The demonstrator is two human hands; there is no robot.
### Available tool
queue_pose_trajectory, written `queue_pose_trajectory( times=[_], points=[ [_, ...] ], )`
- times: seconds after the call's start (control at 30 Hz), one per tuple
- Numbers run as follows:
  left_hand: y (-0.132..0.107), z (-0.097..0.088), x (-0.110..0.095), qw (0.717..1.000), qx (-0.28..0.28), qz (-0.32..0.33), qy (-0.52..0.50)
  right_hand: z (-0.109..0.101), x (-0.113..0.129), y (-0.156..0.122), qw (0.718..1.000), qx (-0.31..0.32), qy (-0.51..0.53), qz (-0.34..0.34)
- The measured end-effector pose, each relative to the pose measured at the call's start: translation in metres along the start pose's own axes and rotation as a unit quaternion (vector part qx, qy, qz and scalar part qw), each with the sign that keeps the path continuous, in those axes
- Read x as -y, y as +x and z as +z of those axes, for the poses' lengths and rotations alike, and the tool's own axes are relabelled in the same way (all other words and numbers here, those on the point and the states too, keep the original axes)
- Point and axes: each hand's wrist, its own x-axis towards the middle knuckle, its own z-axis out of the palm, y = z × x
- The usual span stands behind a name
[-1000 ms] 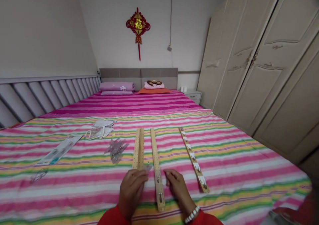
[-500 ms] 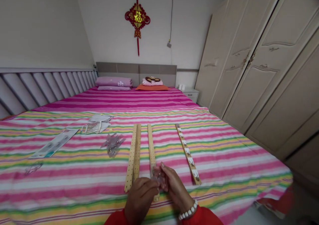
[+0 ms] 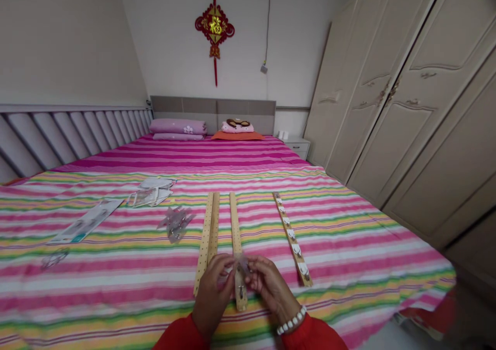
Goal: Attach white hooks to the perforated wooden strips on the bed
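Note:
Between my hands is a small clear plastic packet [image 3: 243,261], its edges pinched by the fingers of both. My left hand [image 3: 214,290] grips it from the left and my right hand [image 3: 268,284], with a white bead bracelet at the wrist, from the right. Directly below lies a pegboard-like wooden strip [image 3: 235,226] with rows of small holes. A small metal piece [image 3: 241,291], perhaps a hook, shows against its near end. To the left, two similar perforated strips [image 3: 204,246] lie side by side, partly behind my left hand.
Right of my hands lies a wooden strip with several white hooks [image 3: 291,234]. Further left are a pile of clear packets [image 3: 176,224], a flat package [image 3: 89,221], crumpled wrappers [image 3: 149,193] and thin wire pieces [image 3: 55,257]. All rest on a striped bedsheet [image 3: 127,298].
My hands have shifted slightly up and drawn a little apart, with the packet now stretched between them. The metal piece over the strip's near end has come into view.

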Motion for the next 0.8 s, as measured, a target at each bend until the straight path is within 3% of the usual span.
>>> queue_pose_trajectory(
  times=[0.1, 0.2, 0.4, 0.57, 0.8],
  points=[
    [0.005, 0.010, 0.004, 0.980, 0.037, -0.155, -0.115, 0.004, 0.001, 0.005, 0.999, -0.030, -0.012, -0.008],
    [0.013, 0.017, 0.007, 0.958, 0.049, -0.224, -0.174, 0.008, 0.000, 0.009, 0.998, -0.039, -0.042, -0.003],
    [0.041, 0.022, 0.017, 0.942, 0.020, -0.259, -0.212, 0.008, 0.002, 0.027, 0.989, -0.052, -0.125, -0.054],
    [0.068, 0.027, 0.035, 0.933, 0.050, -0.292, -0.205, 0.002, 0.006, 0.049, 0.978, -0.057, -0.149, -0.134],
    [0.074, 0.040, 0.066, 0.953, 0.052, -0.279, -0.105, -0.007, -0.008, 0.075, 0.978, -0.083, -0.127, -0.142]
  ],
)
